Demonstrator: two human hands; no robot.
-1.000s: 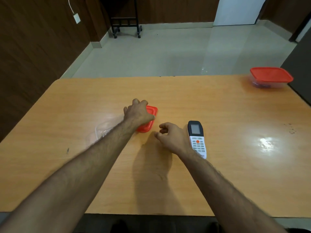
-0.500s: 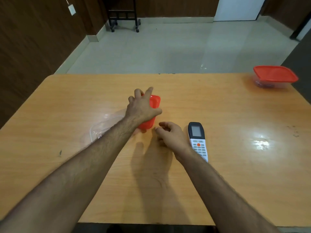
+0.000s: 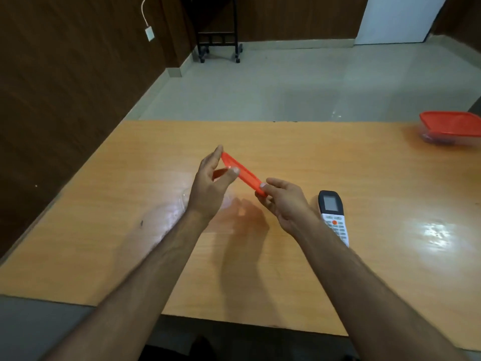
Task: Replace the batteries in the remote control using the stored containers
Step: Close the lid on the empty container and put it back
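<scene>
At the far right edge of the wooden table [image 3: 364,269] stands 1 clear container [image 3: 442,138] closed with a red lid, its contents only a dark blur through the wall, too dim to name. A second, open clear container [image 3: 182,204] lies on the table just left of the left wrist, mostly hidden and washed out by glare, so its contents cannot be told. Above the table's middle, both hands hold a loose red lid [image 3: 243,173] in the air, tilted on edge, its long axis running from far left down to near right. The left hand [image 3: 208,188] holds the far end between thumb and raised fingers; the right hand [image 3: 282,201] pinches the near end with thumb and curled fingers. Both forearms reach in from the near edge and converge at the lid. The remote control [image 3: 331,212] lies flat on the table just right of the right hand, buttons up, its dark screen end pointing away from the person, long axis running near to far, partly covered by the right wrist.
</scene>
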